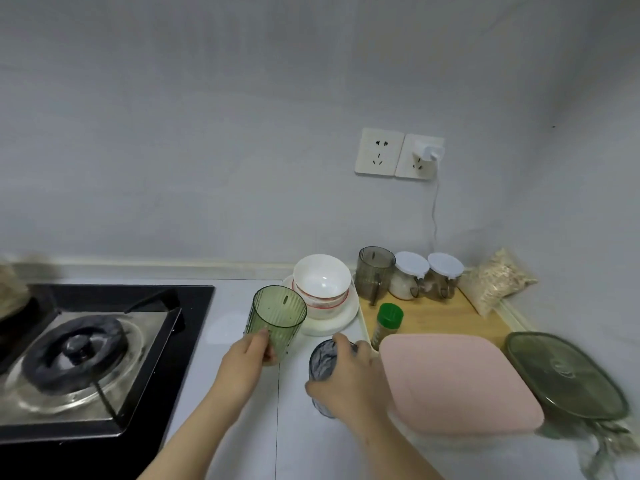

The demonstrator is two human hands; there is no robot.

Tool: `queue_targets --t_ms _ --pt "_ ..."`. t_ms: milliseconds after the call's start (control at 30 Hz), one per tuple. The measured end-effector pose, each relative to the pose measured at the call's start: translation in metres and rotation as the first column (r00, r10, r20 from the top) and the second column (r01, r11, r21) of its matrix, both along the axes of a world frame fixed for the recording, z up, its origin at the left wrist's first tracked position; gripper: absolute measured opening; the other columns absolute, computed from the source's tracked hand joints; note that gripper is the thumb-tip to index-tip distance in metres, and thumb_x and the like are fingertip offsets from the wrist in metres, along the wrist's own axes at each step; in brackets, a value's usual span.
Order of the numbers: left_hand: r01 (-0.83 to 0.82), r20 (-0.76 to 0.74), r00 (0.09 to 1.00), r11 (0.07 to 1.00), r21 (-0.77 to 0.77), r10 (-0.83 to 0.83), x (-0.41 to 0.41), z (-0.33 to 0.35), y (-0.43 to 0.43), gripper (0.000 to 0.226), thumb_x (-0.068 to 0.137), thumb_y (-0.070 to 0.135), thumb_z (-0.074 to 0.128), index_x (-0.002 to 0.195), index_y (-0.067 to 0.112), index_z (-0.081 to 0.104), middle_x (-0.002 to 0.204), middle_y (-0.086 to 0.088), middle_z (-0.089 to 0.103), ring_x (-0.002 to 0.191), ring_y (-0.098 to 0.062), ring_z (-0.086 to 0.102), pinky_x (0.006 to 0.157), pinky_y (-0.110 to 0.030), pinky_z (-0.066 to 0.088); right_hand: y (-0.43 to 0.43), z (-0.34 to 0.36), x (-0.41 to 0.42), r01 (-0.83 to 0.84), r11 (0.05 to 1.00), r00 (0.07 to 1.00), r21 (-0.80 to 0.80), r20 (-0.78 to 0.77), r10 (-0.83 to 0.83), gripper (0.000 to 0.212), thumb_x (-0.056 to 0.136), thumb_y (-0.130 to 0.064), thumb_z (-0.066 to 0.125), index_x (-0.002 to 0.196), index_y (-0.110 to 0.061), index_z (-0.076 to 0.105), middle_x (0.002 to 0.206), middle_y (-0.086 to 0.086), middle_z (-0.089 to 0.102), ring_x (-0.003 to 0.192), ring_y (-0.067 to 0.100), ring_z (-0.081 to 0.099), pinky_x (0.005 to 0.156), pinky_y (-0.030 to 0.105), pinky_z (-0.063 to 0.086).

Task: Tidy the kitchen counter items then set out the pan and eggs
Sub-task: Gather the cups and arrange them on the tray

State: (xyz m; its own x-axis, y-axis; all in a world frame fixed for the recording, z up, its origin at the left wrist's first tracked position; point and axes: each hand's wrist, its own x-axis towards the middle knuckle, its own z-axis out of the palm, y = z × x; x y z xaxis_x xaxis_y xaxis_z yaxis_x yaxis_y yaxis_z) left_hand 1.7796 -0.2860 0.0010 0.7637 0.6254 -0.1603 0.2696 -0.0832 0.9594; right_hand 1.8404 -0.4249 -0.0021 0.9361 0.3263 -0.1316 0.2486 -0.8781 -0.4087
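Green cup (278,317): your left hand (254,351) is gripping it, fingers curled round its lower half.
Grey cup (322,358), at its 4 o'clock on the table (294,445): your right hand (349,372) is wrapping it from above, fingers closed round it, probably gathering both for tidying.
Pan, eggs: not showing.

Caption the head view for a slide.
Left hand grips a green ribbed tumbler, right hand a grey tumbler, beside the gas hob.
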Motion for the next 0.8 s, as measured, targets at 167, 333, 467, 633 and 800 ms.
queue_targets --t_ms 167,333,467,633,800 --pt "-0.054 0.073 0.996 0.998 -0.009 0.055 0.002 0.018 -0.009 0.037 0.097 0.022 0.041 0.061 0.013 0.045 0.063 -0.001 0.051 0.063 -0.017 0.046 0.059 -0.029 0.032 -0.002 -0.001 0.001 -0.004 1.0 1.0 -0.023 0.005 0.005 0.084 0.071 -0.055 0.062 0.142 -0.033 0.024 0.142 0.002 0.028 0.127 0.027 0.032 0.099 0.034 0.034" --pt "-0.046 0.189 0.981 0.999 0.011 0.043 0.012 0.044 -0.016 0.037 0.098 0.018 0.04 0.061 0.012 0.044 0.062 0.0 0.048 0.058 -0.013 0.045 0.052 -0.016 0.036 -0.005 0.016 0.008 -0.03 0.987 0.979 0.16 0.202 -0.003 0.07 0.079 -0.068 0.038 0.14 -0.031 0.034 0.149 -0.002 0.026 0.135 0.024 0.025 0.106 0.033 0.026" --pt "0.094 0.183 0.977 0.99 0.101 -0.111 0.034 0.064 -0.028 0.038 0.098 0.029 0.039 0.063 0.015 0.047 0.068 0.001 0.052 0.067 -0.015 0.047 0.063 -0.021 0.037 -0.004 0.055 0.038 0.131 0.642 0.991 0.755 -0.088 -0.099 0.036 0.091 -0.041 0.05 0.12 -0.02 0.054 0.127 0.005 0.056 0.114 0.023 0.052 0.094 0.031 0.04" --pt "0.251 0.021 0.956 0.856 0.451 -0.292 0.062 0.075 -0.048 0.04 0.095 0.035 0.038 0.058 0.022 0.048 0.067 0.005 0.055 0.083 -0.022 0.047 0.081 -0.033 0.034 -0.017 0.098 0.061 0.362 0.426 0.916 0.829 -0.401 0.004 0.01 0.099 -0.025 0.04 0.103 -0.022 0.049 0.084 0.001 0.059 0.056 0.024 0.06 0.046 0.026 0.053" --pt "0.354 -0.027 0.917 0.784 0.51 -0.397 0.093 0.092 -0.061 0.039 0.092 0.041 0.036 0.062 0.021 0.049 0.07 0.003 0.052 0.1 -0.028 0.049 0.095 -0.04 0.038 -0.03 0.11 0.082 0.415 0.318 0.91 0.852 -0.387 -0.149 0.029 0.094 0.006 0.029 0.103 -0.017 0.043 0.087 0.015 0.06 0.045 0.022 0.06 0.04 0.023 0.053"
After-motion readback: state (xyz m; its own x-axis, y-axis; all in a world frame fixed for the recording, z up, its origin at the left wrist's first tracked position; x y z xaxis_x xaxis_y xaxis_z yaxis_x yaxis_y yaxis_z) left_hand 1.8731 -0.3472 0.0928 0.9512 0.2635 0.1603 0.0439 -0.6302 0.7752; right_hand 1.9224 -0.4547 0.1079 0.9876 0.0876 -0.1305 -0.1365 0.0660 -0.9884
